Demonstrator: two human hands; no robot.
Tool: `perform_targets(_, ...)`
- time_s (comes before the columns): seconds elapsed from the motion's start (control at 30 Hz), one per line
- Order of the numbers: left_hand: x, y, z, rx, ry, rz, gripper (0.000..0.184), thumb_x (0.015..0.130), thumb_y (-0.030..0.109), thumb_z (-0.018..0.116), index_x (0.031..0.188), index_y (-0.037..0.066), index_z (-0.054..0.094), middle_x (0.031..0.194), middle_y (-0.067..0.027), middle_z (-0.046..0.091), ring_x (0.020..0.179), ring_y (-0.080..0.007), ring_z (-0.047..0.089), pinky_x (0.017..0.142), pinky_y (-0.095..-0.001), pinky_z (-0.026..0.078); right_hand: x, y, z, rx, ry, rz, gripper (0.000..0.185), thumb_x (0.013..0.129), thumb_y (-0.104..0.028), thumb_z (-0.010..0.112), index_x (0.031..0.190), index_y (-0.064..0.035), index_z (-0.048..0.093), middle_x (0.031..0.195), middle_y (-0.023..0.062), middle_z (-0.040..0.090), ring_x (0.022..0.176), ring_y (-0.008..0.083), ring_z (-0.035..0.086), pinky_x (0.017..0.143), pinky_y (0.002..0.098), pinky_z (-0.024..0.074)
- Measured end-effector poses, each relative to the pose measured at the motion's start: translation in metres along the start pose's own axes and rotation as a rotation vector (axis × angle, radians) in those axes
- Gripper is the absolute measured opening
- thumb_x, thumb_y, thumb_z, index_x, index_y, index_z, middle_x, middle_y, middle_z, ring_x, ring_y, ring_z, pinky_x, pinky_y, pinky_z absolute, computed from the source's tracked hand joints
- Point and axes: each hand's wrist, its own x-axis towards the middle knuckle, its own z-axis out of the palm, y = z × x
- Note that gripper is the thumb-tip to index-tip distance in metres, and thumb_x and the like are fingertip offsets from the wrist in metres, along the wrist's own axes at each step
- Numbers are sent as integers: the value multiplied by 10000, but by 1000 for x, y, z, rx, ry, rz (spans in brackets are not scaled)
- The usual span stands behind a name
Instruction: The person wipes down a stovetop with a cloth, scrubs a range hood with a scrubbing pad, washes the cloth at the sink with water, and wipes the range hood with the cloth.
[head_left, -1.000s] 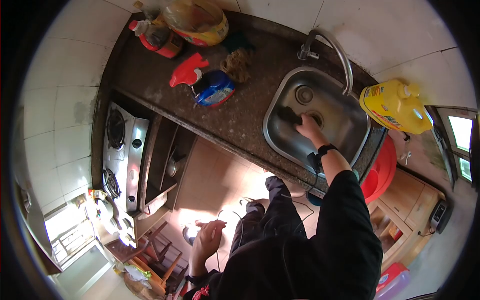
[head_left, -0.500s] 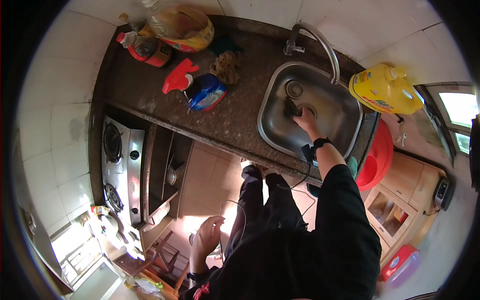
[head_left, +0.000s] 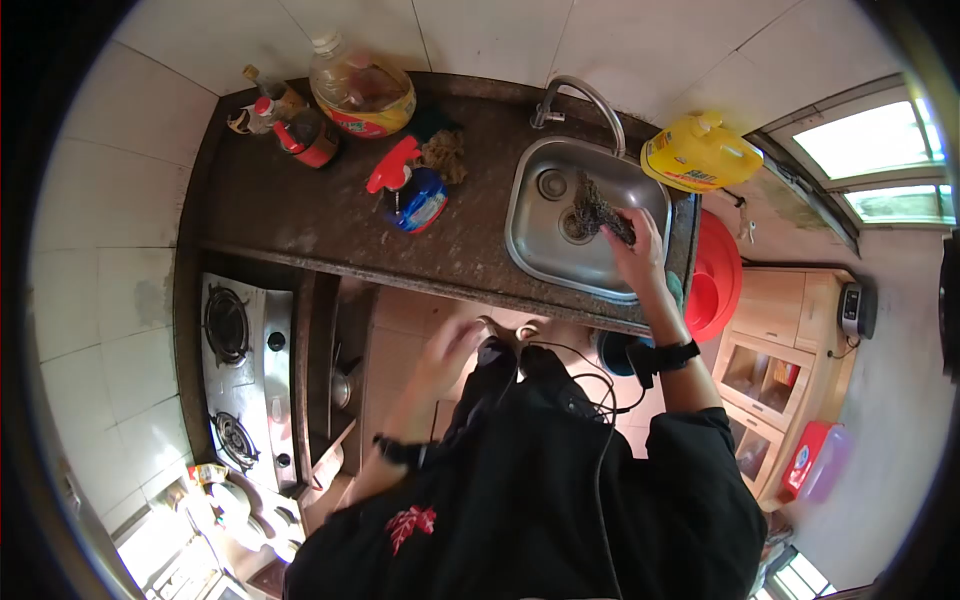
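Note:
My right hand (head_left: 637,250) is closed on a dark, rough-textured clump (head_left: 598,212), perhaps a scrubber or cloth, and holds it above the steel sink (head_left: 525,235). The clump hangs over the drain area. Smeared by motion, my left hand (head_left: 453,352) is below the counter's front edge, and its fingers cannot be made out clearly. The curved faucet (head_left: 590,92) stands behind the sink. Left of the sink, a blue spray bottle (head_left: 418,203) with a red trigger lies near a brown fibrous scrubber (head_left: 444,156).
A yellow jug (head_left: 700,155) stands at the sink's right corner. Large oil (head_left: 365,100) and red-labelled bottles (head_left: 310,140) are at the counter's back left. The gas stove (head_left: 250,370) is at left. A red basin (head_left: 728,275) and wooden cabinet (head_left: 765,310) are at right.
My right hand has lifted the dark clump up from the sink bottom, toward me. My left hand has moved up toward the counter edge. The whole view has shifted.

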Motion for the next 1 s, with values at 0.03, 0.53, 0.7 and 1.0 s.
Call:
perform_targets(0.03,22,2,17,-262,-20,13,327,974,209,516,1270,72,492,1130,-48,595,1034,-152,572,861,-276,459,-3,-19,-5,6,93,-119,314,752,-94,724,1022,1,594,939,167,591,885,345,587,778,384,470)
perform_targets(0.53,95,24,84,-787,-51,149,117,954,93,533,1064,99,570,1006,-5,617,915,-141,588,778,-336,514,-49,-26,-26,872,171,305,192,981,-186,509,864,-37,543,789,19,521,818,103,483,766,256,392)
perform_targets(0.7,88,21,83,-888,-75,110,117,945,72,536,1054,102,567,1005,-5,606,917,-125,579,809,-327,495,-39,3,-22,1130,67,350,253,998,-258,469,856,-55,522,779,-2,491,764,98,482,752,245,413)
perform_targets(1.0,103,68,113,-547,-140,186,355,888,7,570,1229,91,515,1118,-66,541,1019,-192,544,868,-324,483,-21,-19,-12,1289,-469,293,443,993,-331,396,1341,-62,452,1237,122,561,1154,235,511,974,463,399)
